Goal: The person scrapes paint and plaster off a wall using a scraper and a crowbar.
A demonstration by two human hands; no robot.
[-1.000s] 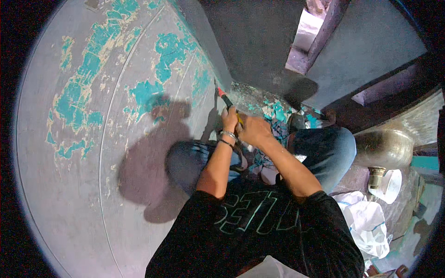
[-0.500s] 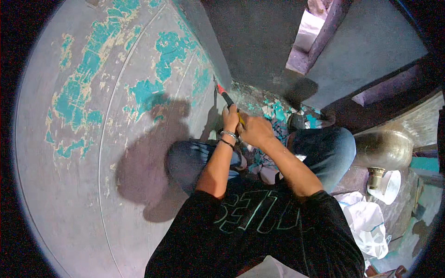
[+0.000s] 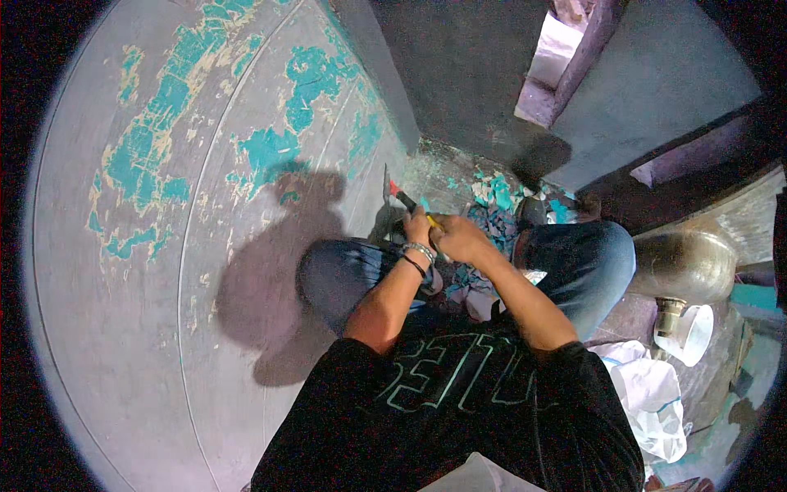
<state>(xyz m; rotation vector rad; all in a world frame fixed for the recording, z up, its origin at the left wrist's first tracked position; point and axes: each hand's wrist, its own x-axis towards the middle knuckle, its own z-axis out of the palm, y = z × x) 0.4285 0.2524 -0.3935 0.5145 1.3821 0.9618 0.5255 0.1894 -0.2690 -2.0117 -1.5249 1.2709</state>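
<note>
Both my hands grip a long-handled paint scraper (image 3: 402,197) with a red, black and yellow handle. My left hand (image 3: 417,227), with a bracelet and a dark band at its wrist, wraps the handle nearer the blade. Behind it my right hand (image 3: 461,239) closes round the handle's rear part. The thin blade is edge-on at the lower part of the grey wall (image 3: 246,328); whether it touches I cannot tell. Peeled turquoise paint (image 3: 316,78) shows on this wall in ragged patches. Paint flakes (image 3: 496,190) lie heaped on the floor beyond and between my legs.
A dark wall (image 3: 459,74) meets the scraped one in a corner ahead. On the right stand a rounded metal pot (image 3: 689,262), a small brass-coloured vessel (image 3: 669,316) and a white plastic tub (image 3: 697,336). A white plastic bag (image 3: 652,394) lies nearer me. My bent knees flank my hands.
The scraper and both hands have come down and toward me along the wall. The blade sits lower and farther from the turquoise patches. My view has shifted slightly.
</note>
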